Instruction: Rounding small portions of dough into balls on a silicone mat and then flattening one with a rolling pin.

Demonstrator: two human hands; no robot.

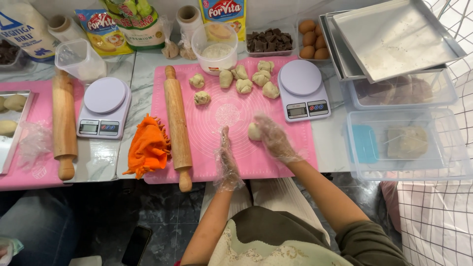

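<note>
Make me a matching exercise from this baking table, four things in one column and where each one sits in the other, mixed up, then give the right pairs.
Things:
1. dough ball
2. rolling pin
3. orange cloth
4. eggs

Places:
A. on the left edge of the pink mat
B. in a clear tray behind the right-hand scale
C. against the right hand, on the mat
D. on the marble between the two mats

Pairs: 1-C, 2-A, 3-D, 4-B
</note>
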